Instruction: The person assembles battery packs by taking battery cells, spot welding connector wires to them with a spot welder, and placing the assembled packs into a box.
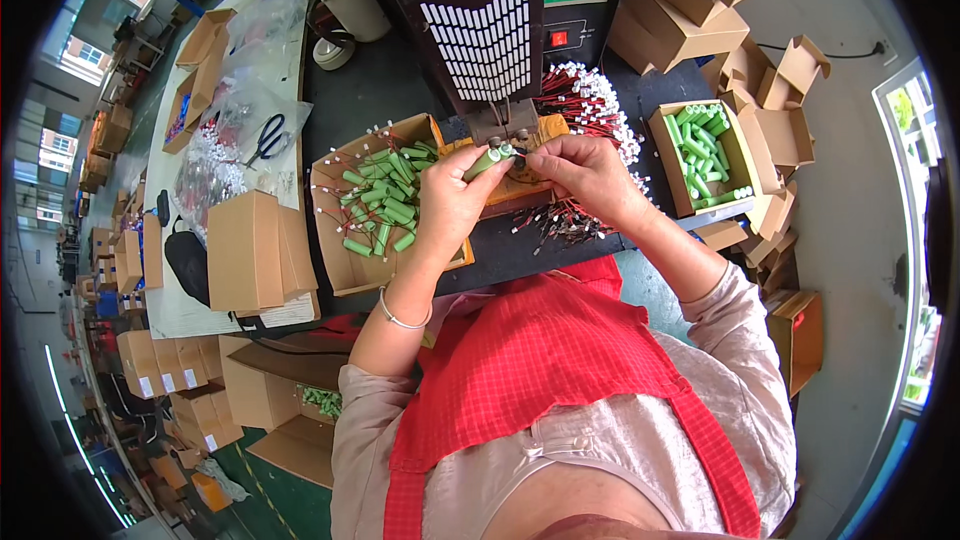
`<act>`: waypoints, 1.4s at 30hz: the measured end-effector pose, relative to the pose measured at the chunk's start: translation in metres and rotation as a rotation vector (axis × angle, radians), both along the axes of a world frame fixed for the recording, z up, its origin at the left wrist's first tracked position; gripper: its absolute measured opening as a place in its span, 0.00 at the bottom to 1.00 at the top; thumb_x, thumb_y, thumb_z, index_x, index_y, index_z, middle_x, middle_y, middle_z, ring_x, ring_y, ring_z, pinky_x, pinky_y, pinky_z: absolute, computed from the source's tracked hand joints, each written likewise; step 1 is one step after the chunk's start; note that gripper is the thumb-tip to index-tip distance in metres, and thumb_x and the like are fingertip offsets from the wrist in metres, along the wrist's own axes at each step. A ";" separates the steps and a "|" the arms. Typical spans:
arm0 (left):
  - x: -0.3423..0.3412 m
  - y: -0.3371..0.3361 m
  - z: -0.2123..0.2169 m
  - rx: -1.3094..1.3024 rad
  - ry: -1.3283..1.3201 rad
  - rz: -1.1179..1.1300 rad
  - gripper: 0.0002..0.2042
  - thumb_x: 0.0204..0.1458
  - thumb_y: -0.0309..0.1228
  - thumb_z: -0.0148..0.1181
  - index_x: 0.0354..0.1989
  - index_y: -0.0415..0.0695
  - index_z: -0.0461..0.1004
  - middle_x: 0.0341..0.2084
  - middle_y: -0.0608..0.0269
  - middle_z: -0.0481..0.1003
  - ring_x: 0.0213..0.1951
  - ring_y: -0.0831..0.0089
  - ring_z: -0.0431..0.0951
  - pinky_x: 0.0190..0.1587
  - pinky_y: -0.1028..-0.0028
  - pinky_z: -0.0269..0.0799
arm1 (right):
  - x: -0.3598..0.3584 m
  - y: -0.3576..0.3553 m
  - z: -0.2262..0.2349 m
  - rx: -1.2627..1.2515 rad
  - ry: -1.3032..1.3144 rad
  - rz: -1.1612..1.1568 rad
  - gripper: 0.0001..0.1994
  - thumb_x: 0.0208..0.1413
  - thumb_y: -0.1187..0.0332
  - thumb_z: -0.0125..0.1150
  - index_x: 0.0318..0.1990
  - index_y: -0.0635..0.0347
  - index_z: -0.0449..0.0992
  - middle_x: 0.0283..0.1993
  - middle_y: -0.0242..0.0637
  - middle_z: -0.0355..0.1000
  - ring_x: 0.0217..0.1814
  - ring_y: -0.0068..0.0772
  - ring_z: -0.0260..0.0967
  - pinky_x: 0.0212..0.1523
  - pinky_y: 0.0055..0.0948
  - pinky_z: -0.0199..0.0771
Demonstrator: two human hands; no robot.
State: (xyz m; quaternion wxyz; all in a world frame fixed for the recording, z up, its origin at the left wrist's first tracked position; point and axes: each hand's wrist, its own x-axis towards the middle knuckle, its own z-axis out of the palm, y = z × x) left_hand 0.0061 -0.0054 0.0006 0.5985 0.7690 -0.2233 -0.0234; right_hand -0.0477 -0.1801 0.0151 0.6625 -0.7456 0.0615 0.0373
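My left hand (452, 190) is closed around green cylindrical battery cells (486, 162), their pale ends turned up toward the two pins of a dark bench welding machine (480, 35). From the other side my right hand (590, 175) pinches at the ends of the cells; its fingers hide what they hold. Both hands are over a yellow-brown block (553, 126) below the pins. Beside my left hand stands a cardboard box (345, 275) of green cells with wire leads. Red and black wire leads with white connectors (597, 105) lie in a heap behind and beside my right hand.
At the right edge of the dark table, a box (746, 155) holds plain green cells. Empty cartons (690, 25) are stacked behind it. On the left table are scissors (267, 138), plastic bags (265, 30) and a closed carton (247, 252). A metal canister (350, 0) stands at the back.
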 end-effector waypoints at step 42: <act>-0.010 0.032 -0.004 -0.195 0.162 0.071 0.15 0.44 0.21 0.62 0.43 0.37 0.73 0.32 0.65 0.74 0.31 0.82 0.72 0.35 0.83 0.70 | -0.036 -0.072 0.001 -0.630 -0.507 -0.422 0.04 0.47 0.74 0.60 0.31 0.65 0.75 0.25 0.36 0.73 0.24 0.22 0.68 0.28 0.20 0.67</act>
